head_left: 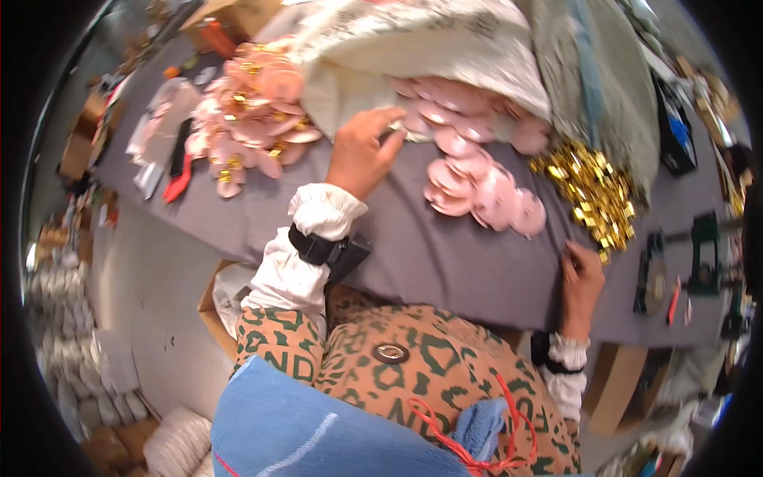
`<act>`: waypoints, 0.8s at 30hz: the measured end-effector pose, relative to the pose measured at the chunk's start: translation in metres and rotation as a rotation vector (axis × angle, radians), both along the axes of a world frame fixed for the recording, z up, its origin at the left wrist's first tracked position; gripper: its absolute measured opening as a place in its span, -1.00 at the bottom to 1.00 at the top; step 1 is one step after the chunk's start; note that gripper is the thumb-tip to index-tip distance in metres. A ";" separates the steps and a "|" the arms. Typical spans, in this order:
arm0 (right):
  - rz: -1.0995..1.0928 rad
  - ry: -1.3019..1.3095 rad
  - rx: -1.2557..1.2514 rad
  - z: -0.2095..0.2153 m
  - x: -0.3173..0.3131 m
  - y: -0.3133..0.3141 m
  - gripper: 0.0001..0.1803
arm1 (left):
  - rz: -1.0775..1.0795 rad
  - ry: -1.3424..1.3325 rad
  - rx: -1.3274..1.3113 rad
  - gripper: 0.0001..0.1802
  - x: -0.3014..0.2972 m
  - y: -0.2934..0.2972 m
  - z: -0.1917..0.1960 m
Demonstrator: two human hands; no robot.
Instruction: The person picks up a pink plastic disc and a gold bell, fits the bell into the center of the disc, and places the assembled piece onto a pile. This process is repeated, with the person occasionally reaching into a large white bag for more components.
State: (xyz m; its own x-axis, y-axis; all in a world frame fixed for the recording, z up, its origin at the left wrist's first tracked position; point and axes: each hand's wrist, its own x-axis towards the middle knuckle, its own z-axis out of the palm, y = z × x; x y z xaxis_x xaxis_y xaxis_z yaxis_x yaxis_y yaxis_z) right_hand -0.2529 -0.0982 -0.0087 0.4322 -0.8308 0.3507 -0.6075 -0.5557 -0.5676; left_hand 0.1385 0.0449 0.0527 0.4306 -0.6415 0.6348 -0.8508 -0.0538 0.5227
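Observation:
My left hand (364,153) is over the grey cloth, its thumb and curved fingers apart with nothing visible between them. Its fingertips are beside pink round discs (445,111) that spill from the mouth of a white woven sack (421,56). A loose overlapping group of the same discs (485,191) lies on the cloth to the right of this hand. My right hand (582,278) is near the cloth's front edge with its fingers curled in; whatever they hold is too small to make out. Just beyond it is a heap of shiny gold folded pieces (596,195).
At the left is a pile of pink discs with gold pieces attached (254,111). Beside it lie a red-and-black tool (179,171) and clear plastic bags (163,119). A dark green metal device (703,250) stands at the right. An open carton (218,306) sits below the table's edge.

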 end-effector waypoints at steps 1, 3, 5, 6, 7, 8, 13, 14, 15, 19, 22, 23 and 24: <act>-0.003 -0.042 0.036 0.006 0.003 0.003 -0.76 | -0.092 0.068 0.082 -0.64 -0.020 0.001 -0.010; -0.046 -0.099 0.121 0.007 0.005 0.006 -0.75 | -0.226 0.146 0.164 -0.66 -0.043 -0.013 -0.023; -0.117 -0.157 0.221 0.007 -0.006 0.009 -0.74 | -0.247 0.350 0.288 -0.65 -0.056 -0.026 -0.029; -0.149 -0.164 0.266 0.005 -0.013 0.008 -0.72 | -0.265 0.353 0.290 -0.65 -0.058 -0.034 -0.030; -0.179 -0.174 0.311 0.003 -0.018 0.007 -0.69 | -0.331 0.201 0.282 -0.66 -0.057 -0.046 -0.032; -0.188 -0.175 0.310 0.003 -0.023 0.006 -0.69 | -0.390 0.047 0.273 -0.66 -0.056 -0.056 -0.034; -0.022 -0.111 0.072 0.000 -0.025 0.002 -0.68 | -0.366 -0.400 0.499 -0.70 -0.055 -0.088 -0.063; -0.031 -0.109 0.070 0.000 -0.027 0.001 -0.68 | -0.375 -0.401 0.496 -0.70 -0.056 -0.089 -0.062; -0.014 -0.087 0.058 0.002 -0.029 -0.001 -0.69 | -0.371 -0.393 0.453 -0.74 -0.055 -0.089 -0.062; -0.042 -0.303 0.107 0.027 -0.004 0.010 -0.69 | -0.274 0.115 0.288 -0.84 -0.091 -0.070 -0.009; 0.090 -0.423 0.113 0.043 0.034 0.024 -0.69 | -0.340 0.788 0.320 -0.82 -0.112 -0.054 -0.005; 0.088 -0.416 0.112 0.043 0.048 0.028 -0.69 | -0.403 0.954 0.295 -0.81 -0.121 -0.050 -0.007; 0.158 -0.468 0.133 0.044 0.058 0.032 -0.68 | -0.468 1.117 0.269 -0.81 -0.132 -0.048 -0.008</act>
